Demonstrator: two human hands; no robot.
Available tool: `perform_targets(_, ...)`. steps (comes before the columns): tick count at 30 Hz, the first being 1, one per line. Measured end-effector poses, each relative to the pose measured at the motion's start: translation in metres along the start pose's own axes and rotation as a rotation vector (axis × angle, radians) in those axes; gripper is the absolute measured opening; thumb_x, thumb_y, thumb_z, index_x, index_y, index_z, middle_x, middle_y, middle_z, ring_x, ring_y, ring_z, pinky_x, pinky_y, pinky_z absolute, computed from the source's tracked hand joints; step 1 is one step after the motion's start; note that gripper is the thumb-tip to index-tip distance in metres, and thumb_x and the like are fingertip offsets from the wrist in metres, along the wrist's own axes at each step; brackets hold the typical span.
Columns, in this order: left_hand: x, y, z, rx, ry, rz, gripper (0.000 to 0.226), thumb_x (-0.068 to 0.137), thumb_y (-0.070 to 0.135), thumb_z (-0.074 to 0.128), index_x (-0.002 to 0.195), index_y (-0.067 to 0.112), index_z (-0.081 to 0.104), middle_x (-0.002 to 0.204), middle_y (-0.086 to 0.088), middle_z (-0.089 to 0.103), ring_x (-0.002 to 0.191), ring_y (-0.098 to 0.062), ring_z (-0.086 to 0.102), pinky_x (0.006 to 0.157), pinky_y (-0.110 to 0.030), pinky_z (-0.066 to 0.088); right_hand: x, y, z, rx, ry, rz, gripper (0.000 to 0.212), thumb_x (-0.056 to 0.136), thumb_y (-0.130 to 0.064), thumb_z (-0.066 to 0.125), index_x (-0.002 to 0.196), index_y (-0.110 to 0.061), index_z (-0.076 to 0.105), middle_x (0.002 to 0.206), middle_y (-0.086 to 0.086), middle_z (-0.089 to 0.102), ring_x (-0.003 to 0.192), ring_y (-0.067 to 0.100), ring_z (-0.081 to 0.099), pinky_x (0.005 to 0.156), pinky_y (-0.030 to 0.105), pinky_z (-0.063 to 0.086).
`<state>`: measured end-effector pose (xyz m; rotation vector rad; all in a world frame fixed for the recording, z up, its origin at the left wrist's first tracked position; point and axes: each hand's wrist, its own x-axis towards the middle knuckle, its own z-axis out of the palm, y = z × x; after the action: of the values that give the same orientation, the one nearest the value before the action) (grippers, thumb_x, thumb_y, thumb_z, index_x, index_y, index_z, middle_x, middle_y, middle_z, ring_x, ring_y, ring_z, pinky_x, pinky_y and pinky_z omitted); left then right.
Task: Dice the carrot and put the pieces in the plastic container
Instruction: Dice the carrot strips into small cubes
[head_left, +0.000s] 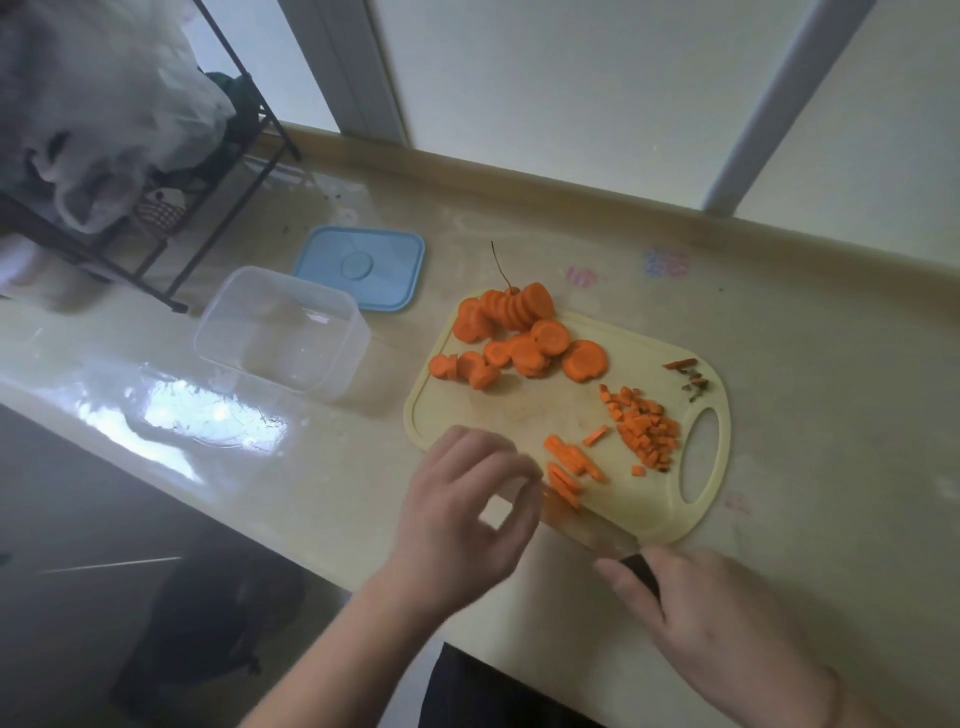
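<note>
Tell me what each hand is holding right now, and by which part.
The right hand grips the knife by its dark handle. The left hand is curled over the carrot sticks; whether it holds any can't be told.

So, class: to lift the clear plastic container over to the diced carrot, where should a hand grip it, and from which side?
Grip the plastic container by its right-hand rim wall, coming from above: it stands upright, lidless and empty, and that wall faces the cutting board.

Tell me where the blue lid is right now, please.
In the head view the blue lid lies flat on the counter, just behind the plastic container and left of the cutting board.
</note>
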<state>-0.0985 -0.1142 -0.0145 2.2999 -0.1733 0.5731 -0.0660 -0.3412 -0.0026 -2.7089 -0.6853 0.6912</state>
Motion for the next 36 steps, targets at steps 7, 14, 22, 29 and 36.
perform_targets(7,0.044,-0.012,0.012,0.138,-0.738,-0.134,0.024,0.091,0.015,0.066,0.112,0.02,0.075,0.111,0.002,0.066,0.102,-0.02,0.06,0.083,-0.041,0.053,-0.002,0.001,0.005,-0.23,0.014,-0.078,0.093,0.065,-0.076,-0.028,0.092,-0.028,0.047,0.081,-0.002,0.067,0.074,0.015,0.068,0.052,0.031,0.033)
perform_targets(14,0.061,-0.019,0.036,0.251,-0.999,-0.071,0.023,0.098,0.023,0.061,0.117,0.021,0.074,0.114,-0.001,0.061,0.103,-0.021,0.059,0.088,-0.039,0.05,-0.002,0.007,0.006,-0.235,0.065,-0.101,0.095,0.071,-0.076,-0.025,0.09,-0.026,0.054,0.071,0.0,0.066,0.063,0.016,0.066,0.044,0.03,0.027)
perform_targets(22,0.073,-0.035,0.047,0.217,-0.872,0.004,0.014,0.093,0.012,0.066,0.103,0.015,0.074,0.102,-0.002,0.063,0.092,-0.023,0.057,0.073,-0.041,0.052,-0.008,0.014,0.004,-0.217,0.048,-0.08,0.09,0.068,-0.076,-0.034,0.078,-0.028,0.042,0.065,0.0,0.065,0.058,0.015,0.066,0.045,0.031,0.027)
perform_targets(29,0.093,-0.041,0.069,0.265,-0.933,0.135,0.013,0.091,0.018,0.069,0.1,0.014,0.078,0.098,-0.006,0.068,0.092,-0.03,0.061,0.064,-0.036,0.05,-0.016,0.026,-0.007,-0.195,-0.134,0.016,0.107,0.041,-0.075,-0.043,0.092,-0.029,0.04,0.098,-0.004,0.068,0.09,0.014,0.067,0.064,0.03,0.04)
perform_targets(36,0.102,-0.039,0.069,0.291,-0.974,0.029,0.013,0.091,0.021,0.07,0.102,0.016,0.075,0.105,0.0,0.066,0.095,-0.02,0.06,0.069,-0.032,0.047,-0.02,0.033,-0.007,-0.16,-0.126,0.062,0.107,0.04,-0.076,-0.045,0.092,-0.031,0.037,0.099,-0.004,0.068,0.092,0.013,0.067,0.063,0.029,0.037)
